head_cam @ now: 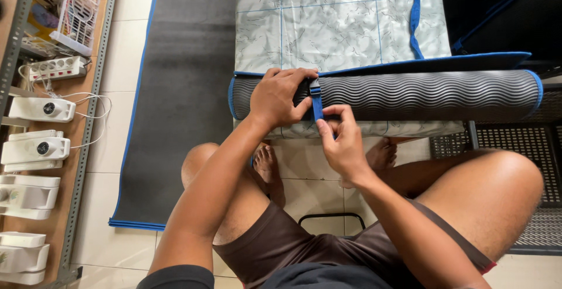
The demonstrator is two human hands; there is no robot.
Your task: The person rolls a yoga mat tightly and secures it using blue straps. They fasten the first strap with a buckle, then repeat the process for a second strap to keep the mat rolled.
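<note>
Hands on strap of rolled mat

Rolled mat [427,93], dark grey with a wavy ribbed surface and blue edging, lies sideways across a marbled pale green cushion [339,20] right in front of your knees. Blue strap [317,105] wraps the roll near its left end. Your left hand [281,97] is clamped over the roll just left of the strap, palm down, fingers curled over the top, thumb beside the strap. Your right hand [342,140] sits just below the roll, thumb and forefinger in a narrow pinch on the strap's loose lower end. Both grips closed, nothing slack.

You sit with legs apart, bare feet [269,169] on pale floor tiles under the cushion edge. Flat dark mat [175,90] with blue border lies on the floor to your left. Further left, metal shelf [58,166] with a row of white plastic devices [35,148] and a white power strip [55,68] with cable. Black perforated metal surface [503,143] to your right, partly under the roll's far end.
</note>
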